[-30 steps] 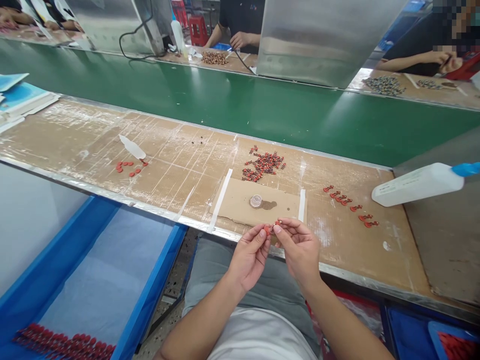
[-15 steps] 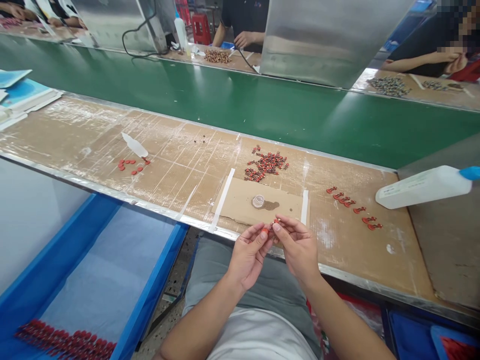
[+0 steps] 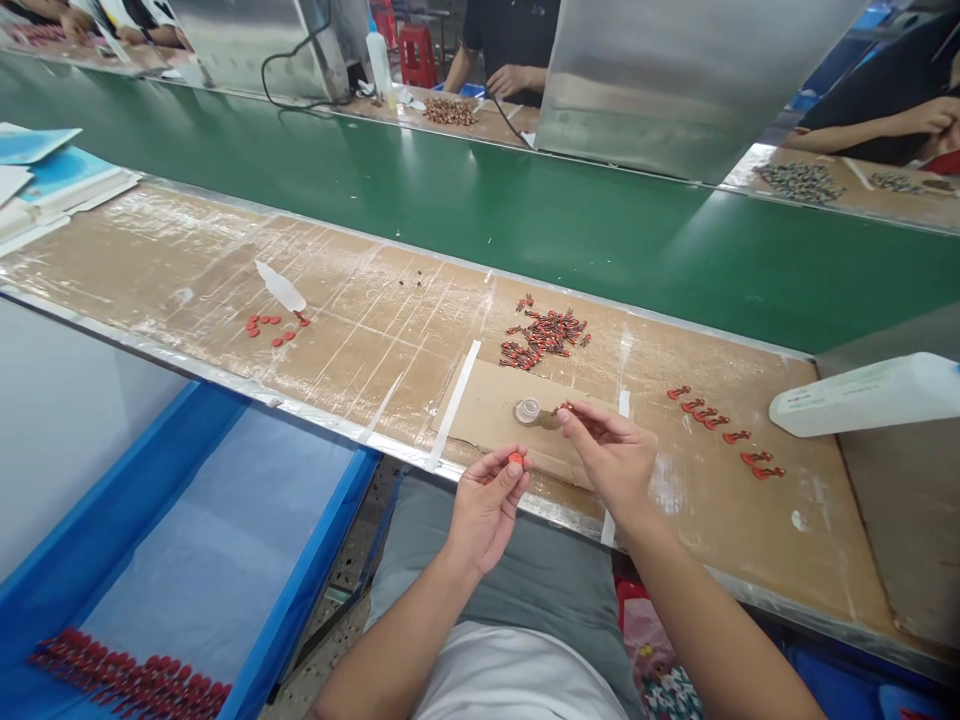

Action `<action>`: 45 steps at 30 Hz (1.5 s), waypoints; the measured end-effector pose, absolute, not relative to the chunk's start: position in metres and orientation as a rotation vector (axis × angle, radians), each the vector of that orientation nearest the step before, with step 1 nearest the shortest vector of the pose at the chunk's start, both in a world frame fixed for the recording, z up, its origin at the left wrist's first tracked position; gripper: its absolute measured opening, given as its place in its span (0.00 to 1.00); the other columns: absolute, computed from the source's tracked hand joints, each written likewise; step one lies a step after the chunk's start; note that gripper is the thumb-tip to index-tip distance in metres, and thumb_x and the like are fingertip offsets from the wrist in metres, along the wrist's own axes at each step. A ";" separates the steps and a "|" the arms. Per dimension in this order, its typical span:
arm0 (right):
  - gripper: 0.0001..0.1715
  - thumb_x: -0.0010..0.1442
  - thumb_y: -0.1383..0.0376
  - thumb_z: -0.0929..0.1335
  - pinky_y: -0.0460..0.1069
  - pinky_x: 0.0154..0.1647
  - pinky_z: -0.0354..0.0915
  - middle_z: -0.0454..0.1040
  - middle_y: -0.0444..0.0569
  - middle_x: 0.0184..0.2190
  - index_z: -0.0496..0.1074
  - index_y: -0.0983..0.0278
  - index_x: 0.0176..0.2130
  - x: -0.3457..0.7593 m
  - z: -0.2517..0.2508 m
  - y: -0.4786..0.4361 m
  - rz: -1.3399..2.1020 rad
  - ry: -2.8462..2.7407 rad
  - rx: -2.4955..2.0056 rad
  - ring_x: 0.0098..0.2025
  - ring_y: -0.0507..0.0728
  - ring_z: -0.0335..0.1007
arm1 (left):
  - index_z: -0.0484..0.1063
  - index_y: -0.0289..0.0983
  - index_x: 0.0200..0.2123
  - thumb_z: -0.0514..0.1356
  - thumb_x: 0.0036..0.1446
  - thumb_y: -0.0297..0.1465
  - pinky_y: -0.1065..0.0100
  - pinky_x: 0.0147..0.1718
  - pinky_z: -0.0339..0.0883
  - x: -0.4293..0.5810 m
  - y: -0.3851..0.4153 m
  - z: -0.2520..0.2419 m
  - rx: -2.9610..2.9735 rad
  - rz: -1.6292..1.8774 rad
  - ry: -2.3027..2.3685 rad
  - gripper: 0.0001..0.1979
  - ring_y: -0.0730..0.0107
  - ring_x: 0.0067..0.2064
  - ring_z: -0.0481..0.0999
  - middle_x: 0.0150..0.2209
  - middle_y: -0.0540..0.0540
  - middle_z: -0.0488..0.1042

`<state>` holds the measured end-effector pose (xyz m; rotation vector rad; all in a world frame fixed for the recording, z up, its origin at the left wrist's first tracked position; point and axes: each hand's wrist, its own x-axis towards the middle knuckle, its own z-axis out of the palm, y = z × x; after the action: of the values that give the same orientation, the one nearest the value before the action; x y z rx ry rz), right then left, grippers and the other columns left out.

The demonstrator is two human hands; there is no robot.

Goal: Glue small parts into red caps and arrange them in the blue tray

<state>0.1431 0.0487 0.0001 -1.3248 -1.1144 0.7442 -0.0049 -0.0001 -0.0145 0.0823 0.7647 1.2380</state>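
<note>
At the cardboard [image 3: 496, 405], hands [image 3: 619, 468] now apart

The left hand [image 3: 484, 510] holds one red disc [image 3: 516, 458], the right hand [image 3: 615, 455] one small red part [image 3: 566, 407]. Just left of the right hand sits one cup [image 3: 527, 410]; beyond lies one pile [image 3: 551, 335], too heaped to count. Left of the left hand: about eight loose discs [image 3: 277, 342], one small bottle [image 3: 281, 288]. Right of the right hand: seven or eight red pieces [image 3: 736, 437], one large bottle [image 3: 862, 395].
</note>
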 end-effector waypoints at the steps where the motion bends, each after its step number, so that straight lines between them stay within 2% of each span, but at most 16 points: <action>1: 0.12 0.52 0.60 0.76 0.53 0.37 0.74 0.82 0.49 0.37 0.81 0.60 0.39 0.144 -0.003 0.054 0.692 -1.171 -1.335 0.33 0.57 0.77 | 0.80 0.36 0.36 0.71 0.47 0.25 0.80 0.39 0.73 -0.006 0.001 -0.015 0.079 1.241 0.761 0.10 0.77 0.38 0.80 0.39 0.48 0.81; 6: 0.09 0.56 0.62 0.74 0.52 0.34 0.71 0.82 0.48 0.37 0.81 0.58 0.40 0.147 -0.017 0.067 0.415 -1.457 -1.363 0.32 0.56 0.76 | 0.80 0.36 0.36 0.72 0.47 0.27 0.79 0.34 0.73 -0.009 0.004 -0.017 0.066 1.222 0.763 0.11 0.76 0.36 0.81 0.38 0.48 0.81; 14: 0.07 0.56 0.65 0.73 0.50 0.29 0.70 0.82 0.48 0.33 0.80 0.60 0.38 0.147 -0.026 0.072 0.236 -1.591 -1.262 0.26 0.53 0.73 | 0.80 0.34 0.38 0.71 0.49 0.27 0.78 0.42 0.73 -0.009 0.008 -0.015 0.052 1.247 0.765 0.11 0.75 0.40 0.81 0.40 0.46 0.81; 29: 0.08 0.55 0.68 0.73 0.49 0.28 0.68 0.80 0.47 0.29 0.79 0.61 0.39 0.144 -0.031 0.074 0.248 -1.627 -1.215 0.24 0.52 0.70 | 0.80 0.34 0.39 0.70 0.50 0.26 0.77 0.43 0.74 -0.013 0.008 -0.018 0.039 1.252 0.740 0.10 0.74 0.40 0.81 0.39 0.46 0.82; 37: 0.08 0.55 0.62 0.74 0.49 0.28 0.70 0.81 0.49 0.32 0.80 0.61 0.37 0.142 -0.032 0.071 0.343 -1.485 -1.323 0.27 0.53 0.73 | 0.80 0.34 0.39 0.70 0.50 0.26 0.78 0.44 0.73 -0.013 0.008 -0.018 0.039 1.247 0.746 0.11 0.74 0.42 0.81 0.41 0.45 0.82; 45: 0.07 0.56 0.63 0.73 0.51 0.28 0.70 0.81 0.48 0.30 0.80 0.60 0.37 0.142 -0.031 0.075 0.315 -1.567 -1.302 0.25 0.53 0.71 | 0.80 0.34 0.38 0.70 0.50 0.26 0.77 0.43 0.74 -0.012 0.009 -0.017 0.045 1.236 0.744 0.10 0.75 0.40 0.81 0.39 0.45 0.81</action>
<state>0.1423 0.0746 -0.0310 -1.3016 -1.5666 0.3147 -0.0125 0.0091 -0.0172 0.0445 0.7436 1.2356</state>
